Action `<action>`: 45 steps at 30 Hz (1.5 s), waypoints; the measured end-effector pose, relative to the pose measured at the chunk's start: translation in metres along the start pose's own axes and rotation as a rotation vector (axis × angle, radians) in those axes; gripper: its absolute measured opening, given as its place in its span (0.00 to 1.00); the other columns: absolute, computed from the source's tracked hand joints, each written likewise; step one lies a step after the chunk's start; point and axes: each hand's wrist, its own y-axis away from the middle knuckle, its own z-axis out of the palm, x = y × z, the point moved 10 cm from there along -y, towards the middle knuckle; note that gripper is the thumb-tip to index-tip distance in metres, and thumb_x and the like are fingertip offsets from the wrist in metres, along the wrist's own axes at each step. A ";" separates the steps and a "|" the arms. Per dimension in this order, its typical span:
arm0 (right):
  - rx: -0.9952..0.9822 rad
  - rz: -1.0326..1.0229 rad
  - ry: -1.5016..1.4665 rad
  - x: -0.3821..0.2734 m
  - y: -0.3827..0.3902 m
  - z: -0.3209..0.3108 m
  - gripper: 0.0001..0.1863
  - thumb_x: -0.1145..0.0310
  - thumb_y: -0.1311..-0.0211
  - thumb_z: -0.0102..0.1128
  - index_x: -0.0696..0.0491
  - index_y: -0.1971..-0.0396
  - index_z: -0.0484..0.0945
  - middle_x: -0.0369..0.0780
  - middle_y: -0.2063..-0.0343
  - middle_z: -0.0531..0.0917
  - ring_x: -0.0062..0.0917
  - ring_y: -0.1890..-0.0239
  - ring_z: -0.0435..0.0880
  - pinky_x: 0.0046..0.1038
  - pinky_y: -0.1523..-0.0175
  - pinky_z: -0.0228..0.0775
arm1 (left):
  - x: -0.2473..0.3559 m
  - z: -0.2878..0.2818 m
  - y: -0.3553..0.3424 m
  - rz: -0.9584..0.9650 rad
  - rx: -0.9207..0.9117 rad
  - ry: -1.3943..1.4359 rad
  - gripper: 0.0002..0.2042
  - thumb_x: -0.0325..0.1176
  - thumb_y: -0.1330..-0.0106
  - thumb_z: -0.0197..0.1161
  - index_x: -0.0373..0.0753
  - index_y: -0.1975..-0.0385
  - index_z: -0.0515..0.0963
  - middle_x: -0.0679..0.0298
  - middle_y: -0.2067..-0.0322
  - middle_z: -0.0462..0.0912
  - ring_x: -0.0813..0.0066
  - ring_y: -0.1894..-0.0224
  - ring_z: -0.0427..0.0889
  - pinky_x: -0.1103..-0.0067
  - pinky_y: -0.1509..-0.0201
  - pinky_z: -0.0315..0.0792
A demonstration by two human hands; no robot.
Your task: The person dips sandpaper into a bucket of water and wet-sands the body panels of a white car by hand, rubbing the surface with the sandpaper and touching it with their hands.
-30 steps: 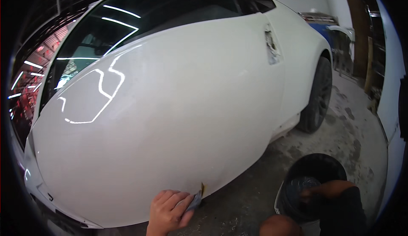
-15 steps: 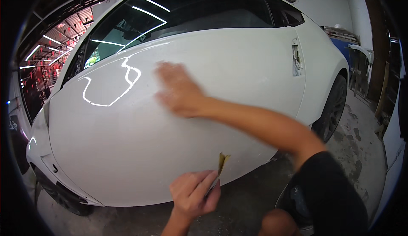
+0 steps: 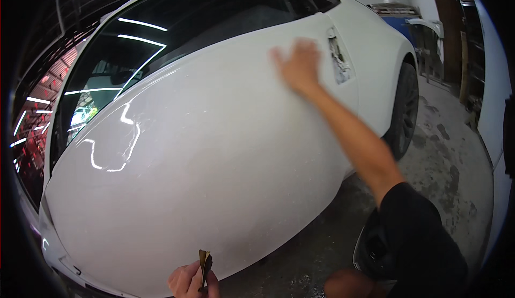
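My right hand [image 3: 300, 68] lies against the upper part of a white car door [image 3: 214, 153], fingers stretched out and somewhat smeared by motion. It is just left of the bare handle recess [image 3: 338, 56], where no handle shows. Low in the view, by the door's lower edge, my left hand [image 3: 185, 281] pinches a small folded piece of sandpaper [image 3: 204, 263], dark with a yellowish side. That hand is partly cut off by the lower edge of the picture.
Dark window glass [image 3: 177, 35] runs above the door. The rear wheel [image 3: 406, 107] stands to the right on a stained, damp concrete floor [image 3: 434, 174]. A dark bucket [image 3: 370, 252] sits below my right arm. Metal stands [image 3: 429, 46] are at the far right.
My right hand has moved right across the door, toward the handle recess. My left hand appears lower and further left, still holding the sandpaper. The view has shifted too.
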 end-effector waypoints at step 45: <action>-1.336 0.246 0.169 0.386 0.523 -0.009 0.17 0.57 0.38 0.57 0.54 0.61 0.86 0.53 0.60 0.86 0.47 0.56 0.86 0.43 0.46 0.77 | -0.031 -0.077 0.005 -0.144 0.106 0.101 0.11 0.20 0.39 0.68 0.28 0.84 0.80 0.59 0.85 0.81 0.75 0.89 0.72 0.79 0.83 0.64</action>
